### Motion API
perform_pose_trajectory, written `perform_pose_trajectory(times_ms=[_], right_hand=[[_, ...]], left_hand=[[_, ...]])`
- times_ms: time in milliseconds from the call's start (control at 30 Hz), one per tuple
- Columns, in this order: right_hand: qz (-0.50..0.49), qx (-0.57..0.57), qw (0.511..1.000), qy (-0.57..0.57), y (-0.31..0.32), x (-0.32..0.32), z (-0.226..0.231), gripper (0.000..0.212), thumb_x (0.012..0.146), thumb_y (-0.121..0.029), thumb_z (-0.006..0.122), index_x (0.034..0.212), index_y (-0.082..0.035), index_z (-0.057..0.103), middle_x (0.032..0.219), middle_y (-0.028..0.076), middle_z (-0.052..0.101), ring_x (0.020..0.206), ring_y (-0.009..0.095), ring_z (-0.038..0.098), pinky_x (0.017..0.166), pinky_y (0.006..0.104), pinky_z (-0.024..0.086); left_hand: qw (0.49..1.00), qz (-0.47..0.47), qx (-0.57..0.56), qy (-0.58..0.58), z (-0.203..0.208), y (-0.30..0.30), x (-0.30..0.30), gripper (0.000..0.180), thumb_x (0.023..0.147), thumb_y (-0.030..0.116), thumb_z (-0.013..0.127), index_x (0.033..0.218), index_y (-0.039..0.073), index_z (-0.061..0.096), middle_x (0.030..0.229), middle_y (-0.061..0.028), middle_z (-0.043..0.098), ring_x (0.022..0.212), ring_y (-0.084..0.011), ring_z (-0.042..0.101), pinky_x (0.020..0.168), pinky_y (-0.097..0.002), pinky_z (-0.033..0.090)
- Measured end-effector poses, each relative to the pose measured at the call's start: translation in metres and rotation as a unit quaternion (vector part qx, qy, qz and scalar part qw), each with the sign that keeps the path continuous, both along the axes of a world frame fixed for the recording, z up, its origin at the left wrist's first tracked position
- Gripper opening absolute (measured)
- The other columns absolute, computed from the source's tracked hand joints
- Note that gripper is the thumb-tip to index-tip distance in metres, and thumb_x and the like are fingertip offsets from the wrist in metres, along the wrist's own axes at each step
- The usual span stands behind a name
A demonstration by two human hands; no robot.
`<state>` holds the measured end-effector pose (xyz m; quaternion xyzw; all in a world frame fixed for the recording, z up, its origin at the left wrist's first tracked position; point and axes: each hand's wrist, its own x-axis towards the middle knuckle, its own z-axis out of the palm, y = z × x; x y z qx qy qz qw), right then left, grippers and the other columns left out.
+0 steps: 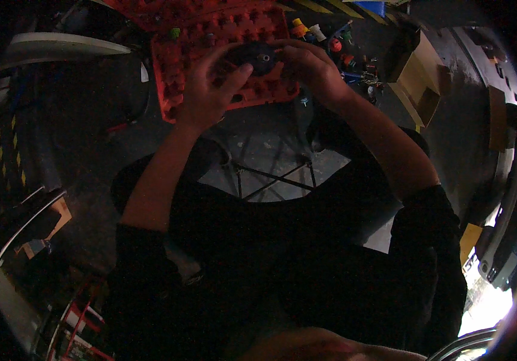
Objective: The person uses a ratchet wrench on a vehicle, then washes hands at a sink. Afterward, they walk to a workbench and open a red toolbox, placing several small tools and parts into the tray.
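Observation:
Above the red molded case [171, 90] I hold a dark, round, cap-like part [257, 65] with a small pale metal fitting at its centre. My left hand [207, 81] is closed around its left side, the thumb lying across its front. Curled fingers of my right hand [315, 69] meet its right edge; their tips are partly hidden. The case lies open on the floor, with rows of shaped recesses. A small green piece [175, 32] sits in one near the far left. Dim light hides the part's exact kind.
Right of the case lie several loose fittings, among them a yellow cap [299, 28], a white cap [317, 32] and a red round piece [335, 45]. An open cardboard box [418, 84] stands farther right. Thin crossed metal bars [276, 177] show between my legs.

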<state>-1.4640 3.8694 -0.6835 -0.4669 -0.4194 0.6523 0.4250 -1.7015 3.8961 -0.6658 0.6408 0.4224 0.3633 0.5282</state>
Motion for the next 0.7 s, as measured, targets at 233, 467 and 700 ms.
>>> perform_pose_trajectory(times_ms=[233, 467, 700], right_hand=[[0.021, 0.043, 0.999, -0.026, 0.003, 0.006, -0.011, 0.05, 0.102, -0.034, 0.05, 0.139, -0.001, 0.051, 0.099, 0.009, 0.064, 0.077, 0.018, 0.064, 0.067, 0.0326, 0.053], [0.011, 0.018, 1.0, -0.012, -0.001, 0.001, 0.0, 0.05, 0.1, -0.032, 0.056, 0.139, 0.0, 0.05, 0.098, 0.009, 0.064, 0.076, 0.017, 0.065, 0.065, 0.0315, 0.053], [0.023, 0.016, 0.999, -0.038, -0.001, 0.0, 0.003, 0.051, 0.1, -0.032, 0.058, 0.14, -0.002, 0.051, 0.097, 0.008, 0.065, 0.076, 0.017, 0.065, 0.066, 0.0311, 0.053]], left_hand=[[1.0, -0.003, 0.0, 0.002, -0.007, 0.002, -0.001, 0.05, 0.09, 0.034, 0.073, 0.127, 0.001, 0.063, 0.102, -0.0081, 0.069, 0.093, -0.015, 0.065, 0.084, -0.0305, 0.053], [1.0, -0.007, -0.008, -0.001, -0.003, 0.001, 0.0, 0.051, 0.09, 0.034, 0.073, 0.127, 0.001, 0.063, 0.104, -0.0094, 0.07, 0.095, -0.0161, 0.066, 0.085, -0.0314, 0.053], [1.0, -0.007, 0.016, 0.021, 0.0, 0.0, -0.001, 0.052, 0.089, 0.035, 0.074, 0.127, 0.002, 0.063, 0.109, -0.01, 0.07, 0.1, -0.0179, 0.066, 0.089, -0.0323, 0.052]])
